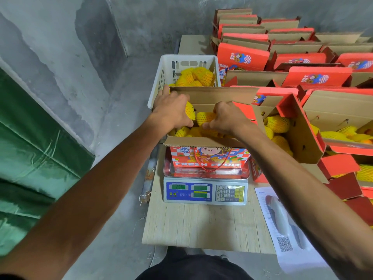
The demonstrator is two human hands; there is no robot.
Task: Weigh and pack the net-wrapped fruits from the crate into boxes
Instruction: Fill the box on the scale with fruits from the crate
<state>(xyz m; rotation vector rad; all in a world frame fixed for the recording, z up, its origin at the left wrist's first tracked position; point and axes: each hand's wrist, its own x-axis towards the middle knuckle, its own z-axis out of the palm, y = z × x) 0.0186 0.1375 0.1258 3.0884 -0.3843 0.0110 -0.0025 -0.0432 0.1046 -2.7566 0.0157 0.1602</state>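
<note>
From the head camera, both hands are down inside the open box (207, 158) on the scale (204, 188), which sits toward the far edge of the plywood worktop (201, 225). The left hand (171, 110) curls its fingers over a net-wrapped fruit (189, 110) at the box's left side; the right hand (227, 118) is curled down among the fruits, though whether it actually grips one I cannot tell. The box's raised back flap (212, 94) blocks part of the white crate (167, 77) behind it, more netted fruits (194, 76) showing inside. Box front reads "FRESH FRUIT" (cartoon figure, red cord handle). The scale's green display is too blurred to read. Right of the scale lies a printed sheet (286, 229) with a QR code. Red boxes (302, 63) crowd the right side, the nearest ones (282, 126) holding fruit.
</note>
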